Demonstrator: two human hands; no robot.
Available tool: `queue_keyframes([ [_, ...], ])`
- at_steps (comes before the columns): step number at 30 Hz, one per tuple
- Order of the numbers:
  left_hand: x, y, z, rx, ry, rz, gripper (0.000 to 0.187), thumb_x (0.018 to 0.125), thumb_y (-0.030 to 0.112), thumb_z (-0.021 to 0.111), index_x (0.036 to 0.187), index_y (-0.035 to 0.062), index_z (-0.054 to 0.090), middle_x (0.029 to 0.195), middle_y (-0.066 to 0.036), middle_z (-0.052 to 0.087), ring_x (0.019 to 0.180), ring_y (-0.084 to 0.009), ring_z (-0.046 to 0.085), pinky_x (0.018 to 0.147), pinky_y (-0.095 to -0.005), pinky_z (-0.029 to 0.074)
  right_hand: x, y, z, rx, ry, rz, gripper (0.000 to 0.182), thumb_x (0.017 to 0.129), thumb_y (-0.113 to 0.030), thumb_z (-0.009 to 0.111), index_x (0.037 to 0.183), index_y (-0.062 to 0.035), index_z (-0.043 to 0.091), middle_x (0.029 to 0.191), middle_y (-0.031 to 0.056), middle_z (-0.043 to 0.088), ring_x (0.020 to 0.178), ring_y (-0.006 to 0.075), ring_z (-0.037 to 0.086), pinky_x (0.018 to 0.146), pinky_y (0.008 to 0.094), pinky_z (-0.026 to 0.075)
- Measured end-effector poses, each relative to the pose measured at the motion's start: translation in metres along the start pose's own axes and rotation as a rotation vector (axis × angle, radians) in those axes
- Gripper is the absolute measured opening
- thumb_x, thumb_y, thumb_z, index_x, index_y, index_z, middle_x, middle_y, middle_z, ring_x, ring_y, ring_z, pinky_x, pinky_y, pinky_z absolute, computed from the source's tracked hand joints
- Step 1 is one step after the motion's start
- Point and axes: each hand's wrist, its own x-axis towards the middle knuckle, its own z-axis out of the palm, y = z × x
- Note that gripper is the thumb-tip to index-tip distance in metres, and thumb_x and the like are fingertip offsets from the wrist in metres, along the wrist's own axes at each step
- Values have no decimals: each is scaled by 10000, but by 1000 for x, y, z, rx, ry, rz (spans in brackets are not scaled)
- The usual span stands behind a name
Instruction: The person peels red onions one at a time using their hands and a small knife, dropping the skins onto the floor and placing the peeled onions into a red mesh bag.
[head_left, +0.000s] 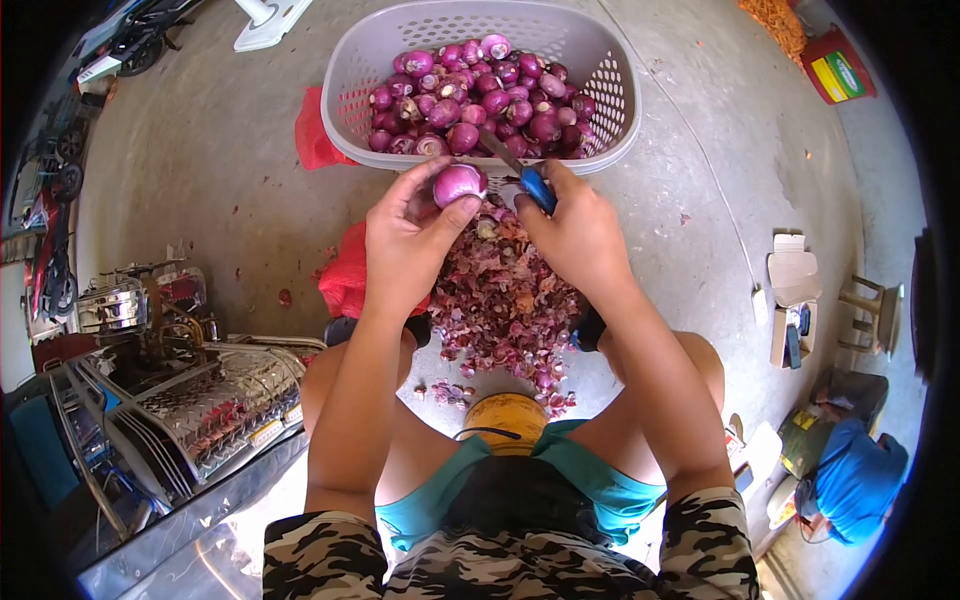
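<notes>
My left hand [412, 225] grips a peeled purple onion [460, 186] between thumb and fingers. In my right hand [580, 225] is a knife [537, 188] with a blue handle, its blade pointing up and left, just right of the onion. Both hands are held in front of a grey plastic basket [350, 75] with many purple onions [495, 100] in it. Beneath my hands a heap of onion skins [510, 300] lies on the floor between my feet.
A red mesh bag [350, 275] lies left of the skins. A yellow bucket [497, 412] is between my legs. Metal racks [220, 390] stand at left. A cord with a white extension socket [760, 305], an open cardboard box [793, 300] and a wooden stool [868, 315] are at right.
</notes>
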Motion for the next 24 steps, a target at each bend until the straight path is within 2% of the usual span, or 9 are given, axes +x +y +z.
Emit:
queue_keyframes([
  [1,-1,1,1,-8,-10,-22,449,792,16,722,1191,-54,530,1086,-111,623,967,-143,601,860,-278,500,-2,1,1,-50,12,-55,294,806,-237,616,972,2,571,643,210,590,654,404,610,612,485,449],
  [4,-2,1,1,4,-24,-28,440,780,17,735,1171,-60,547,1080,-115,626,960,-145,605,850,-276,508,-2,-5,-3,31,19,9,281,795,-236,650,918,9,588,637,191,590,625,385,606,593,463,451],
  [7,-3,2,2,13,-45,-44,440,785,3,722,1183,-58,546,1083,-115,627,969,-151,606,869,-281,500,2,-5,-8,346,-73,-27,258,781,-221,678,852,10,589,642,179,594,616,375,593,573,440,450],
  [10,-3,-1,4,55,-57,-24,434,787,-13,713,1186,-54,547,1074,-109,631,965,-153,609,871,-280,499,4,-6,-6,384,-132,-97,244,774,-204,693,796,6,571,643,181,581,604,374,571,559,419,448],
  [16,-5,-4,5,96,-50,-19,431,781,-25,714,1177,-58,548,1057,-102,634,959,-151,610,866,-277,501,2,-6,-1,225,-13,-300,208,758,-161,669,755,0,537,658,200,559,618,388,565,577,431,449],
  [24,-6,-7,4,41,-94,26,442,785,-16,715,1189,-57,541,1118,-116,614,1025,-175,590,912,-305,481,0,-10,7,194,94,-177,182,740,-141,652,762,4,544,658,206,565,613,397,572,566,443,456],
])
